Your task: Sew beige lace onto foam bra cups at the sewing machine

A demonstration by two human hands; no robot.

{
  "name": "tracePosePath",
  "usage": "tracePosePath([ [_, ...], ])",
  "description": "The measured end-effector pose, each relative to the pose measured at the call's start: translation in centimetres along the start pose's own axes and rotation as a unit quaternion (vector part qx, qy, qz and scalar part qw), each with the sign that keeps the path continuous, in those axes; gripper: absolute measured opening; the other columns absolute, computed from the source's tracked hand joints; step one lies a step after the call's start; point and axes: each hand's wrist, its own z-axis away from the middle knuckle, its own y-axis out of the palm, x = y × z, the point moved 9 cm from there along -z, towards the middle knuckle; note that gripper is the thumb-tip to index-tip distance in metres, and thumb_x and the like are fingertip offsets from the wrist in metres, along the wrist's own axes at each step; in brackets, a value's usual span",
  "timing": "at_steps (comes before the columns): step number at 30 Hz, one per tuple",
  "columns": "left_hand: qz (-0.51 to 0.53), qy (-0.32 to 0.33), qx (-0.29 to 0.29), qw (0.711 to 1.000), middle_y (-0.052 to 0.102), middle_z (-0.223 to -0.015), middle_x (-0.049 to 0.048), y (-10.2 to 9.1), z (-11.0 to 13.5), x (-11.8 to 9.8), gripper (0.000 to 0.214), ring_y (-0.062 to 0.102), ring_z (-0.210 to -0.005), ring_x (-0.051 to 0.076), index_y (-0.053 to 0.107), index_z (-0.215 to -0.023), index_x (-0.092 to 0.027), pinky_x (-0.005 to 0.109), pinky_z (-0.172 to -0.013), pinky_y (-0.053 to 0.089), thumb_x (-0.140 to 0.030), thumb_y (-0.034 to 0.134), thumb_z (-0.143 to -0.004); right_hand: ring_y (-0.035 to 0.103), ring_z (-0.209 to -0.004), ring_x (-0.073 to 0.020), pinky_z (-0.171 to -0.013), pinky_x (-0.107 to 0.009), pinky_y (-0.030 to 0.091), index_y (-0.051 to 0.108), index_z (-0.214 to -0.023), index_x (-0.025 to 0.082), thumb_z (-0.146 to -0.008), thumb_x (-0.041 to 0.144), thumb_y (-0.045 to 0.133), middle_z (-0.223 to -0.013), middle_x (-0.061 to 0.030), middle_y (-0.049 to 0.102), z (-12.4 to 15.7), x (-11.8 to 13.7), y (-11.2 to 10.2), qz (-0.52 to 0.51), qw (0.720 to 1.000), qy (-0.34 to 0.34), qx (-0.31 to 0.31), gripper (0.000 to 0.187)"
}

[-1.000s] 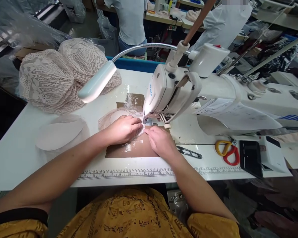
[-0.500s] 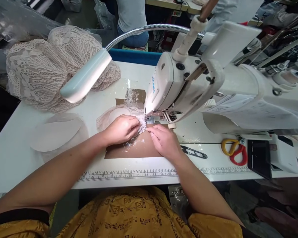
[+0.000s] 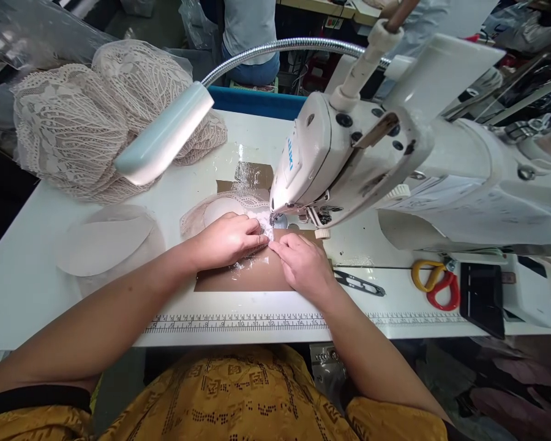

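Note:
A pale lace piece (image 3: 211, 211) lies on the brown taped patch (image 3: 250, 277) under the head of a white sewing machine (image 3: 349, 153). My left hand (image 3: 227, 240) rests on the lace with its fingers curled, pressing and pinching the edge just left of the needle. My right hand (image 3: 303, 263) lies beside it, fingertips pinched on the same lace edge in front of the presser foot. The two hands touch at the fingertips.
A heap of lace cups (image 3: 96, 116) sits at the back left, a stack of oval foam pads (image 3: 105, 242) at the left. A gooseneck lamp (image 3: 165, 138) hangs over the work. Thread snips (image 3: 360, 283), red-and-yellow scissors (image 3: 434, 285) and a black device (image 3: 481, 297) lie right. People stand behind.
My hands have closed together on the lace edge near the needle; the right hand slid slightly left. The camera view shifted closer to the machine.

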Motion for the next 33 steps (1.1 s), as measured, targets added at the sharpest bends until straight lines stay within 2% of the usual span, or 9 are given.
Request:
tracePosePath([
  [5,-0.015,-0.011,0.033,0.999,0.060,-0.085,0.0062,0.4,0.0,0.0,0.031,0.047,-0.070,0.017,0.067,-0.115,-0.022,0.030,-0.064,0.030,-0.022,0.040,-0.099,0.050,-0.073,-0.0162,-0.067,-0.029,0.037,0.071,-0.106,0.019,-0.089,0.008,0.046,-0.083,-0.0046,0.060,0.0,0.0,-0.1,-0.010,1.000,-0.001,0.000,0.033],
  [14,-0.030,-0.016,0.040,0.999,0.058,-0.086,0.0061,0.7,0.2,0.2,0.034,0.046,-0.072,0.018,0.065,-0.121,-0.024,0.032,-0.066,0.029,-0.024,0.037,-0.101,0.053,-0.074,-0.0165,-0.066,-0.029,0.039,0.073,-0.108,0.021,-0.089,0.009,0.045,-0.083,-0.0046,0.062,0.0,-0.2,-0.5,-0.034,0.999,0.009,-0.011,0.035],
  [20,-0.024,-0.013,0.035,0.999,0.058,-0.087,0.0066,0.7,0.2,0.2,0.036,0.047,-0.073,0.019,0.062,-0.126,-0.025,0.032,-0.066,0.031,-0.025,0.035,-0.102,0.059,-0.083,-0.0174,-0.073,-0.028,0.046,0.069,-0.115,0.018,-0.086,0.006,0.045,-0.098,-0.0059,0.068,0.0,-1.3,-0.8,-0.099,0.994,0.045,-0.030,0.040],
  [24,-0.013,-0.014,0.026,0.999,0.059,-0.086,0.0070,0.5,0.2,0.2,0.036,0.049,-0.073,0.019,0.063,-0.124,-0.025,0.032,-0.067,0.034,-0.023,0.036,-0.101,0.056,-0.077,-0.0179,-0.068,-0.029,0.043,0.069,-0.116,0.020,-0.086,0.007,0.044,-0.092,-0.0063,0.066,-0.2,-1.2,-0.2,-0.043,0.998,0.041,-0.004,0.042],
  [26,-0.009,-0.017,0.023,1.000,0.062,-0.092,0.0080,0.5,0.2,0.3,0.035,0.052,-0.077,0.020,0.062,-0.125,-0.025,0.032,-0.069,0.036,-0.023,0.039,-0.100,0.053,-0.074,-0.0179,-0.065,-0.030,0.040,0.069,-0.117,0.021,-0.087,0.008,0.044,-0.088,-0.0063,0.064,-0.4,-0.9,0.1,-0.008,0.999,0.035,0.010,0.041],
  [31,-0.014,-0.008,0.024,1.000,0.059,-0.130,0.0105,0.3,0.1,-0.1,0.034,0.053,-0.096,0.023,0.061,-0.126,-0.020,0.034,-0.081,0.042,-0.017,0.042,-0.097,0.050,-0.074,-0.0185,-0.065,-0.031,0.037,0.071,-0.111,0.019,-0.090,0.010,0.045,-0.086,-0.0071,0.062,-0.4,-0.3,0.1,0.037,0.999,0.025,0.016,0.035],
  [33,-0.016,-0.005,0.031,0.999,0.058,-0.134,0.0107,0.4,0.0,-0.4,0.035,0.054,-0.097,0.023,0.061,-0.126,-0.017,0.035,-0.084,0.043,-0.016,0.042,-0.097,0.050,-0.074,-0.0184,-0.066,-0.031,0.037,0.071,-0.110,0.019,-0.090,0.010,0.045,-0.085,-0.0068,0.062,-0.3,-0.2,0.0,0.044,0.999,0.027,0.015,0.034],
])
